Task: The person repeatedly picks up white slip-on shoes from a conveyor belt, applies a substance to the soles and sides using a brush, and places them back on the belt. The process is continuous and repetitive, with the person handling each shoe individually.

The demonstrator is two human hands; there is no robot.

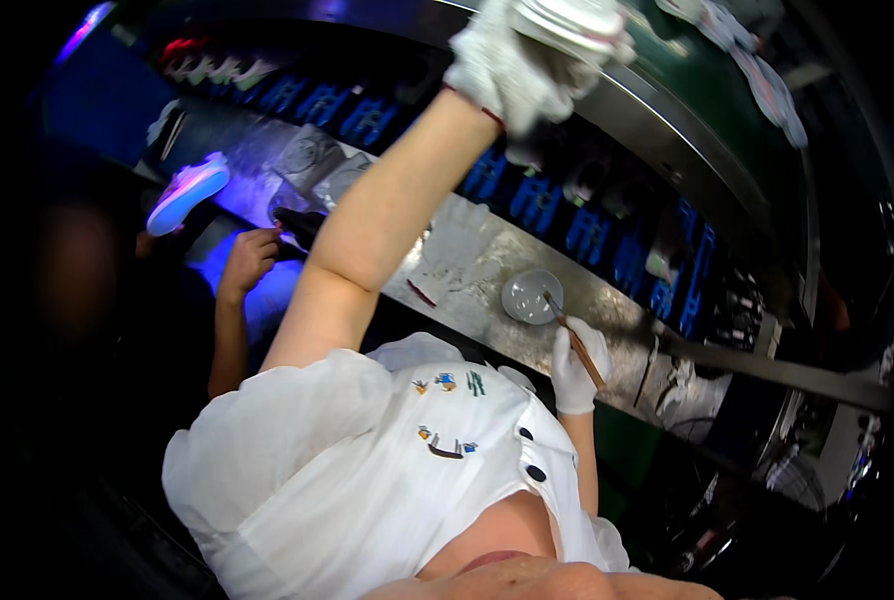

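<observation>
My left hand (522,75), in a white knit glove, is stretched far out over the green surface at the top. Its fingers are closed on a white shoe (572,22), partly cut off by the picture's upper edge. My right hand (577,368), in a thin white glove, grips a brush (585,355) with a brown wooden handle. The brush's tip is dipped into a pale bowl (523,297) that stands on the metal bench and has clear or whitish liquid in it.
The stained metal bench (467,250) runs diagonally below a rack of blue holders (537,200) with shoes. A green conveyor-like surface (702,75) with a metal edge carries more shoes (757,80). At left, a co-worker's hand (252,262) is near a shoe (187,192) under violet light.
</observation>
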